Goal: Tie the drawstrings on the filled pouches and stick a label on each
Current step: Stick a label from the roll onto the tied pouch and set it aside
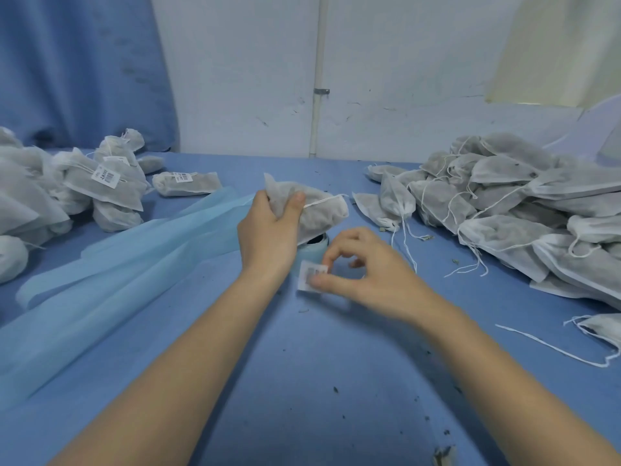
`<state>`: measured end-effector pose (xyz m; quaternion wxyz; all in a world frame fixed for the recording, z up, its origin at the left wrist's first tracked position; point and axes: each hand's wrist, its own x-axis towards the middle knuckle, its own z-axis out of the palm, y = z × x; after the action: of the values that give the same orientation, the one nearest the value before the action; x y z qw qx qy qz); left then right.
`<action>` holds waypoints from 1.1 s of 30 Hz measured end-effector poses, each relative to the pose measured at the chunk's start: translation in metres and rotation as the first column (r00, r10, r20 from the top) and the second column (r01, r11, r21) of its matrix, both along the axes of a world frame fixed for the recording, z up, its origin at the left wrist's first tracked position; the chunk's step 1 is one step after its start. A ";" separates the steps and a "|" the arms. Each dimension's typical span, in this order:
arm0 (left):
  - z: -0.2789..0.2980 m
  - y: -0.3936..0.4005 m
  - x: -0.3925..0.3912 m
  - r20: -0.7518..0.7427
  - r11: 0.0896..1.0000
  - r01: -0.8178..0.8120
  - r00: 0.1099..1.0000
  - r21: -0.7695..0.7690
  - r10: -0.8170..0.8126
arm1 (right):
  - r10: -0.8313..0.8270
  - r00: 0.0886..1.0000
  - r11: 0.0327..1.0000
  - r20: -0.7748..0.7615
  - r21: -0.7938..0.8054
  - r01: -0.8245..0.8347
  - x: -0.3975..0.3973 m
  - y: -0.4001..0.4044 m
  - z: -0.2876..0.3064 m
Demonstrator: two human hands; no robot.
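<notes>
My left hand (268, 230) grips a filled white fabric pouch (319, 210) at mid-table, its drawstring trailing to the right. Just below it my right hand (366, 274) pinches a small white barcode label (311, 274) between thumb and forefinger. The label sits beside a light-blue label roll (311, 250), which is partly hidden under the pouch and my hands.
A heap of labelled pouches (84, 186) lies at the left, and a heap of pouches with loose drawstrings (504, 203) at the right. A long strip of light-blue backing (100, 274) runs from the roll across the blue table (319, 381) to the left. Small dark crumbs dot the cloth.
</notes>
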<state>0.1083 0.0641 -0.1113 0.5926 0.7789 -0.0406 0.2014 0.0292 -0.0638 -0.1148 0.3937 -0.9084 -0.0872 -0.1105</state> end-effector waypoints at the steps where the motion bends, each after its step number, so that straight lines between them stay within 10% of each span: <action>1: 0.002 0.000 -0.003 0.049 1.000 0.025 0.998 -0.013 -0.025 | -0.008 1.000 0.999 0.027 0.044 0.007 -0.003 -0.003 0.008; 8: 0.005 -0.010 -0.018 0.056 0.941 0.338 0.940 -0.002 -0.337 | -0.120 0.941 0.993 0.317 0.056 0.108 -0.009 -0.024 0.030; 19: 0.009 -0.020 -0.035 -0.049 0.826 0.534 0.834 -0.180 -0.549 | -0.208 0.937 0.975 0.279 0.133 0.176 -0.008 -0.040 0.025; 33: 0.008 -0.023 -0.042 -0.055 0.769 0.639 0.767 -0.021 -0.639 | -0.311 0.927 0.819 0.208 0.554 0.151 -0.004 -0.039 0.014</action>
<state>0.0664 0.0414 -0.1030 0.6269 0.7241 -0.2853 -0.0349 0.0248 -0.1029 -0.1007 0.5944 -0.7424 0.0020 -0.3091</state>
